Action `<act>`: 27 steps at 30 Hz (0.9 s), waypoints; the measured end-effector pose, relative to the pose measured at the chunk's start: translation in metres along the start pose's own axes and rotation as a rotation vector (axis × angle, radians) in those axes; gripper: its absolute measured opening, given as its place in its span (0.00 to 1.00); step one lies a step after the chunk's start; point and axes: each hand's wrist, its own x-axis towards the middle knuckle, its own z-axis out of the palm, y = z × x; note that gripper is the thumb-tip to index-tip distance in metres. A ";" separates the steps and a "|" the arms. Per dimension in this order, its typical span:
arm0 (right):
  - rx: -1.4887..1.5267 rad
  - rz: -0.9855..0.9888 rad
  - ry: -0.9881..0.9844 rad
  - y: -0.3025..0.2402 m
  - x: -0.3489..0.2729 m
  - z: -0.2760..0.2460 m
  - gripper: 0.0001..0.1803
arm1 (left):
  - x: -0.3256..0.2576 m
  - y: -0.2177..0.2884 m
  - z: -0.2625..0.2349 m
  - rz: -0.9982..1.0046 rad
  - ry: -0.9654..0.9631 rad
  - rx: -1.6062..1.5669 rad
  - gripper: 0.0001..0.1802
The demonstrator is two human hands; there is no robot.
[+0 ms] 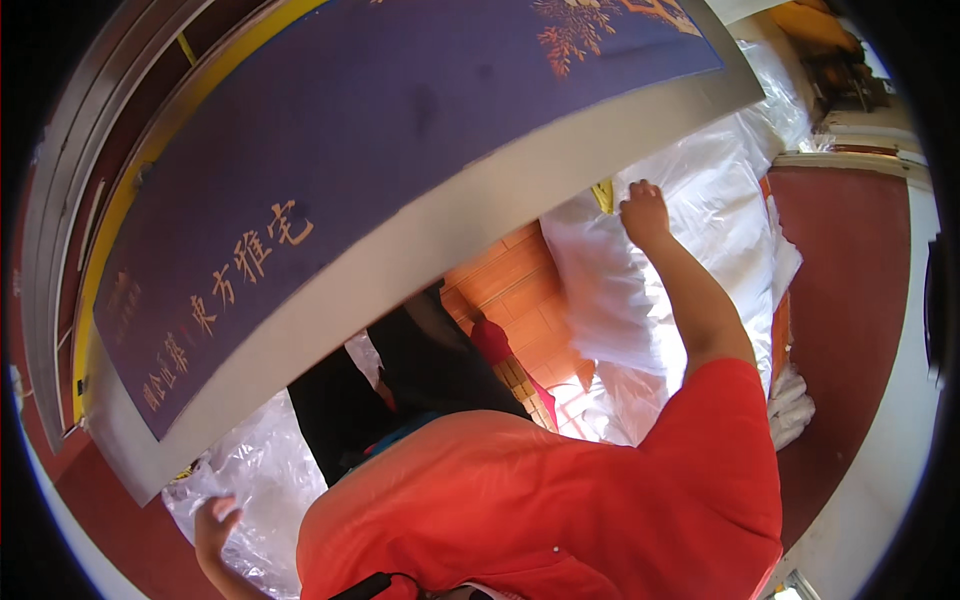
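A large panel (pixel 420 140) fills the upper left, with a grey metallic border and a dark purple-blue face bearing gold lettering and a branch pattern. It stands slanted in front of me. Near its lower left corner is my left hand (pixel 214 525), thumb and fingers apart, holding nothing. My right hand (pixel 645 212) reaches beyond the panel's lower right edge, its fingers curled; whatever they may hold is hidden. Just left of those fingers a yellow strip (pixel 603 196) shows at the panel's edge. Crumpled clear plastic sheeting (pixel 690 270) lies around and below my right hand.
More plastic sheeting (pixel 265 480) lies below the panel at the left. Orange-brown floor planks (pixel 525 290) show between my legs and the sheeting, with a red-and-tan object (pixel 500 360) on them. A dark red wall section (pixel 850 300) curves along the right.
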 end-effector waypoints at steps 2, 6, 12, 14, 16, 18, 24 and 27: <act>0.164 -0.146 -0.217 -0.015 -0.009 -0.013 0.08 | 0.011 0.148 0.026 0.231 -0.184 0.163 0.20; 1.134 -0.279 -0.242 -0.085 -0.049 -0.100 0.11 | 0.048 0.290 0.098 0.802 -0.477 0.135 0.29; 1.009 -0.547 -0.091 -0.123 -0.090 -0.310 0.14 | 0.047 0.401 0.208 1.525 -0.731 -0.150 0.26; 0.956 -0.549 -0.133 -0.105 -0.091 -0.325 0.17 | 0.039 0.405 0.203 1.520 -0.916 0.024 0.22; 0.825 -0.626 -0.029 -0.063 -0.092 -0.313 0.21 | 0.026 0.396 0.184 1.322 -1.076 0.294 0.19; 0.391 -0.494 -0.280 -0.007 -0.091 -0.272 0.24 | 0.033 0.371 0.167 1.484 -0.863 0.169 0.12; -0.513 0.524 -0.261 0.175 -0.080 -0.238 0.15 | 0.011 0.290 0.073 1.453 -0.352 0.555 0.10; 0.393 0.978 0.572 0.178 -0.042 -0.274 0.14 | -0.009 0.267 0.021 1.279 -0.306 0.463 0.09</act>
